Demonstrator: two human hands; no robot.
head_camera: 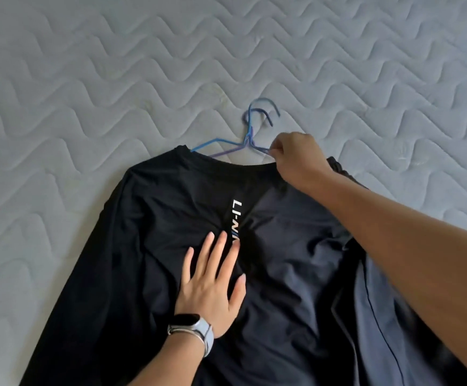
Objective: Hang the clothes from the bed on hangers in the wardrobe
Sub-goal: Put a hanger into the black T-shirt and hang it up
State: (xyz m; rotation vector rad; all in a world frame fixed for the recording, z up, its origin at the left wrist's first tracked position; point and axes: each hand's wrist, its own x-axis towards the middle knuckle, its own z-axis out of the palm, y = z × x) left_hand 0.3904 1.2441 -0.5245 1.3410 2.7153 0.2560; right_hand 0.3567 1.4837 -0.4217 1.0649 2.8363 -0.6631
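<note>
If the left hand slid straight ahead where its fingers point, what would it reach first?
The left hand, flat on the black shirt, would likely cross the white lettering first, then the collar and hangers.

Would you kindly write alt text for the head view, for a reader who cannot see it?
A left hand presses flat on a black shirt spread on a quilted mattress, while the right hand pinches wire hangers at its collar.
</note>
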